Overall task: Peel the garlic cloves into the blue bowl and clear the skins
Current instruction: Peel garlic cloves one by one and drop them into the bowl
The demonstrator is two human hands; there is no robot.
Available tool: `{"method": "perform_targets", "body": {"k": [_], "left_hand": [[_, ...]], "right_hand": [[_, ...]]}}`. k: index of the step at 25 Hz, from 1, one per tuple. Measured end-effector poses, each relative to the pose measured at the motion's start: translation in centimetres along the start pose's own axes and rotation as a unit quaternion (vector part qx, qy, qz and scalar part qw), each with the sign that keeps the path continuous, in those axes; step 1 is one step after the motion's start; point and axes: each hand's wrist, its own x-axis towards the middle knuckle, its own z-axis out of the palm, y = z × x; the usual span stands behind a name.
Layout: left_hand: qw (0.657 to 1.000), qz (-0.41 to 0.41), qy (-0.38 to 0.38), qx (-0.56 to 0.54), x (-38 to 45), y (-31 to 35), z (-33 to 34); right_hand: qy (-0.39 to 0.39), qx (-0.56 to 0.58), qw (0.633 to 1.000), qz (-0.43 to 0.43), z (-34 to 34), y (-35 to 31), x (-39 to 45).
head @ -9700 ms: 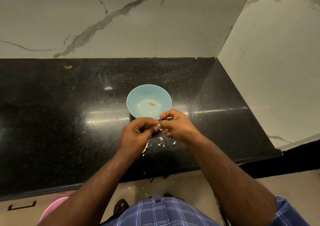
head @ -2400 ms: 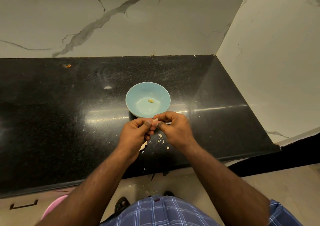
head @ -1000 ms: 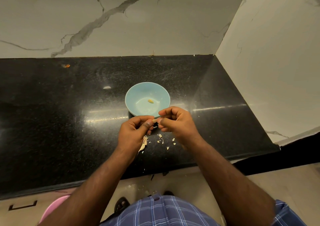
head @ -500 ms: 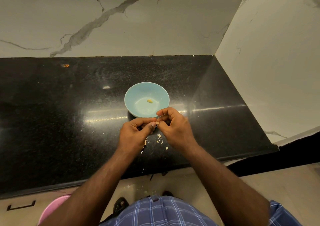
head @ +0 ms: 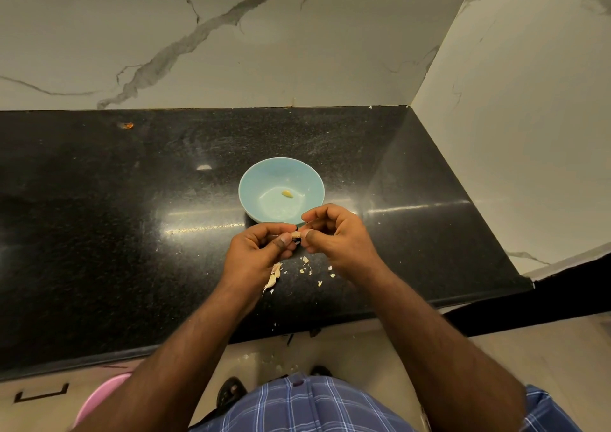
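A light blue bowl (head: 261, 180) stands on the black counter with one peeled yellowish clove (head: 287, 194) lying in it. Just in front of the bowl my left hand (head: 256, 253) pinches a small garlic clove (head: 296, 235) between thumb and fingers. My right hand (head: 337, 236) meets it from the right, its thumb and curled fingers picking at the clove's tip. Most of the clove is hidden by my fingers. Pale skins (head: 305, 264) lie scattered on the counter under my hands, with a larger piece of garlic (head: 273, 276) by my left wrist.
The black granite counter (head: 99, 233) ends at marble walls behind and to the right. Its front edge runs just below my forearms. A small orange speck (head: 127, 125) lies far back left. A pink tub (head: 99, 398) sits on the floor at lower left.
My hands stay together in front of the bowl, working the clove. My right hand has shifted slightly between frames, and a few more skin flakes lie on the counter than 9.7 s ago.
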Motion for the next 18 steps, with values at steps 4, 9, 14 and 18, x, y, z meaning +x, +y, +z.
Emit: {"method": "perform_targets", "body": {"k": [4,9,14,18], "left_hand": [[0.999,-0.025,-0.012,-0.047,-0.3,0.3,0.4],[0.991,-0.078,-0.029,-0.103,-0.6,0.8,0.6],[0.981,-0.140,-0.019,-0.134,-0.5,0.7,0.5],[0.975,-0.162,-0.024,-0.151,-0.5,0.7,0.6]], "right_hand": [[0.012,-0.034,0.999,-0.006,0.5,0.3,0.1],[0.048,-0.134,0.990,-0.001,-0.2,1.3,0.3],[0.042,-0.257,0.966,-0.002,-1.5,1.8,0.1],[0.026,-0.240,0.970,-0.029,-1.7,1.8,-0.1]]}}
